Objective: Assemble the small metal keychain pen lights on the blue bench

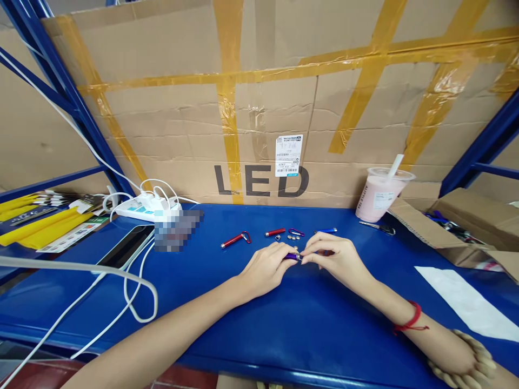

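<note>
Bare fingers meet over a blue tabletop (pixel 243 346). The left hand (pixel 263 273) closes around a purple tube (pixel 290 256), thumb and forefinger gripping it so that only a short stretch and its silvery end show; the rest is hidden in the palm. The right hand (pixel 340 262) brings thumb and forefinger narrowly together at that end; whether they pinch a tiny part there cannot be told. Something dark shows behind the right fingers, too covered to identify.

Just beyond the fingertips lie small silver discs (pixel 289 237), the nearest almost at the fingers, and a small metal piece (pixel 278 237) too tiny to read. Behind them rest a red tube (pixel 275 233) and a purple clip (pixel 296 233). A second red tube (pixel 232 241), with a red clip (pixel 246 236) at its end, lies to the left of the fingers, while a blue tube (pixel 328 230) sits right behind the right hand, partly masked.

Well left of the fingers, pixels obscure a dark object (pixel 178 229) beside a phone (pixel 127 248). Well to their right stand a pink drink (pixel 379 197) and a carton (pixel 430 232), cropped by the frame, its jumbled contents indistinct. The beaded bracelet (pixel 466 359) runs partly out of sight around the right forearm.
</note>
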### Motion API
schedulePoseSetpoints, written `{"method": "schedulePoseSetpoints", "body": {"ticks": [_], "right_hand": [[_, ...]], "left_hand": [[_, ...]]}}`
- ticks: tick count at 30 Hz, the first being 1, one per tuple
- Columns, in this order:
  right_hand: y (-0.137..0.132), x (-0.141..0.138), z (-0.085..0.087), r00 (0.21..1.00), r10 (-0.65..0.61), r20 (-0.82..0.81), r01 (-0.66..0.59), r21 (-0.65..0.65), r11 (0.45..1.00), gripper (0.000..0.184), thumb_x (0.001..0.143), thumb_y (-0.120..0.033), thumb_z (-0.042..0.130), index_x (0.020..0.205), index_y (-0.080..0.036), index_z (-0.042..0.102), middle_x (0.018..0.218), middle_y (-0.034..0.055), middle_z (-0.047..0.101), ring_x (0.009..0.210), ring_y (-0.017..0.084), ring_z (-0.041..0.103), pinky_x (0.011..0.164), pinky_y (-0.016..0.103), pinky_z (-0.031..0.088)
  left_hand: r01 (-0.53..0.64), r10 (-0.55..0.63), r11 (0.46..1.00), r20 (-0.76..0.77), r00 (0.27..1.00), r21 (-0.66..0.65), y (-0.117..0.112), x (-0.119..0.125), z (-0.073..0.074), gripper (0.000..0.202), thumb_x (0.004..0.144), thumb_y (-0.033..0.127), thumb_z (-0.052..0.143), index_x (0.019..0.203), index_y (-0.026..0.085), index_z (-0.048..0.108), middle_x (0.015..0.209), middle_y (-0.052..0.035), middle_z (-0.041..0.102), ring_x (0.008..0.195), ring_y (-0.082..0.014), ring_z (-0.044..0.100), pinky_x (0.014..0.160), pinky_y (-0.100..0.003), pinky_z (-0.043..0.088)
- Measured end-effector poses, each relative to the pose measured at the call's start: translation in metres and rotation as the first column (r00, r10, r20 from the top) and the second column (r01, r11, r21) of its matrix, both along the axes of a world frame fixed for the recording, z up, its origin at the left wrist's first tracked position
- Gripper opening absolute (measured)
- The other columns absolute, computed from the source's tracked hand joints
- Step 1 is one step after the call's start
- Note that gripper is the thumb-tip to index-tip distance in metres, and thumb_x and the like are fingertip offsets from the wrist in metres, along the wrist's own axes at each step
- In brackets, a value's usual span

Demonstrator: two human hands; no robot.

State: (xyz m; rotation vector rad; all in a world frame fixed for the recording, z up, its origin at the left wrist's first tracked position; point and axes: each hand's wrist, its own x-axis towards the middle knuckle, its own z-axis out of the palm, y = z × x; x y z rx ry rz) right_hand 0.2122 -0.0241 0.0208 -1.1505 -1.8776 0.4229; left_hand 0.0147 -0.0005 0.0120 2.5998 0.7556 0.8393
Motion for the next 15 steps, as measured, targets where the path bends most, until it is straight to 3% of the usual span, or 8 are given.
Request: {"method": "schedulePoseSetpoints", "body": {"ticks": [6,10,15], "right_hand": [[-0.0006,-0.0023,0.0032,1.0,-0.016,0.006,0.016,-0.069,0.997,0.031,0.069,-0.051,0.066,0.065,-0.02,0.071,0.075,0.0038,0.061,0.049,0.008,0.051,0.046,0.021,0.041],[-0.0021,-0.0033,0.0037,0.999,-0.019,0.042,0.023,-0.1,0.995,0.033,0.069,-0.052,0.065,0.063,-0.02,0.07,0.075,0.0038,0.06,0.049,0.008,0.049,0.047,0.023,0.04],[-0.0035,-0.0038,0.0024,0.999,-0.034,0.005,0.034,-0.15,0.988,0.036,0.069,-0.054,0.064,0.067,-0.019,0.07,0.077,0.0051,0.06,0.049,0.008,0.05,0.048,0.024,0.04]], "left_hand": [[0.005,-0.006,1.0,-0.049,0.999,-0.02,-0.003,-0.0008,-0.001,0.024,0.096,0.023,0.03,0.1,0.016,0.053,0.099,-0.0034,0.06,0.092,-0.0144,0.053,0.08,-0.026,0.042],[-0.001,0.001,1.0,-0.018,1.0,-0.017,-0.0028,0.0,-0.0029,0.021,0.094,0.021,0.035,0.099,0.016,0.054,0.098,-0.0028,0.061,0.091,-0.0149,0.054,0.08,-0.027,0.043],[-0.019,0.023,0.995,0.037,0.999,-0.102,-0.0056,0.0002,-0.0021,0.016,0.093,0.021,0.038,0.098,0.018,0.053,0.1,-0.0017,0.061,0.092,-0.0138,0.057,0.079,-0.025,0.044]]}}
